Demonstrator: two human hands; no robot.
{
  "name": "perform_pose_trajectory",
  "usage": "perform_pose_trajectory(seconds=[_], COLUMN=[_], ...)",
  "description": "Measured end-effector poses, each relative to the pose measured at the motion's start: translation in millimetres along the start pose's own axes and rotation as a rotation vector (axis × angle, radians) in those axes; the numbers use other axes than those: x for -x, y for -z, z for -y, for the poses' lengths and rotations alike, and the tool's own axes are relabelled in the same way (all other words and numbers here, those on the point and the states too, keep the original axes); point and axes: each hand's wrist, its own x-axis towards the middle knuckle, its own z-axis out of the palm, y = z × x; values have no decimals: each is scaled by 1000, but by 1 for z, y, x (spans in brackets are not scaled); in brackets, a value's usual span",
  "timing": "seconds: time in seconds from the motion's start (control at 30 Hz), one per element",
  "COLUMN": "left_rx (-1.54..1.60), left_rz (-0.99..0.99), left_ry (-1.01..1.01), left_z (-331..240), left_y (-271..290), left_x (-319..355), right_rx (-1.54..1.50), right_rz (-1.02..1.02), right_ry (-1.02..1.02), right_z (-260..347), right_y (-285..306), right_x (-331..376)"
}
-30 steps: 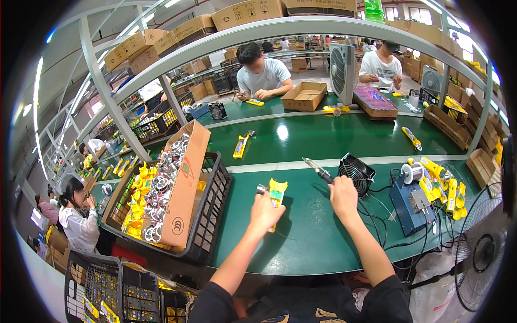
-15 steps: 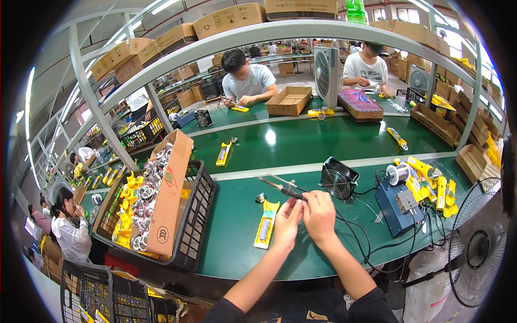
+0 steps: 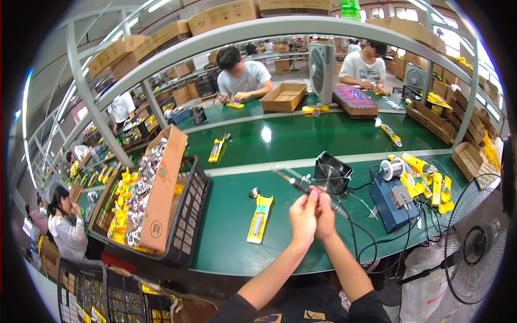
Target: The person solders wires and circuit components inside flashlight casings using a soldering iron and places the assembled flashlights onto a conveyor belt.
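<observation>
Close together over the right half of the green bench, my left hand [image 3: 302, 218] and my right hand [image 3: 325, 216] are closed around a soldering iron [image 3: 300, 185]. Its black handle sits at my fingertips, and its thin metal tip points up and to the left. The tip end is blurred, with a second thin pale line beside it that I cannot make out. Left of my hands lies a yellow plastic housing [image 3: 259, 222] holding a battery cell, a small round silver part at its upper end. My fingers partly hide the handle and cable.
A black fan [image 3: 332, 175] stands just beyond my hands. To the right are a blue soldering station [image 3: 391, 202], a solder wire spool [image 3: 392, 169] and piled yellow housings [image 3: 425, 177]. A black crate [image 3: 188, 215] with a parts carton stands left. Cables loop near my right forearm.
Both hands have moved slightly right with the soldering iron, away from the yellow housing and closer to the black fan. They are now pressed more tightly together. The view has shifted a little.
</observation>
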Motion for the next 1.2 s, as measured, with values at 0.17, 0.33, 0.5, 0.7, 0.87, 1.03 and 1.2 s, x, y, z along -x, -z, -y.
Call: perform_pose_trajectory(seconds=[0.17,0.33,0.5,0.7,0.87,1.03,1.2], left_rx=[-148,-654,-1511,-1689,-1538,-1452,-1379], left_rz=[42,90,-359,-49,543,778,824], left_ry=[-12,-52,-403,-87,-91,-72,-80], left_z=[-19,-27,-40,-40,-62,-65,-59], left_y=[-6,40,106,143,147,134,129], left_x=[-6,14,38,13,-4,-12,-27], right_rx=[168,117,58,191,126,126,214], right_rz=[129,219,327,40,-8,-85,-166], right_ry=[149,147,9,42,178,215,240], right_z=[21,18,35,25,22,18,9], right_y=[-11,3,1,9,25,20,22], right_x=[-23,-51,-63,-56,-54,-51,-51])
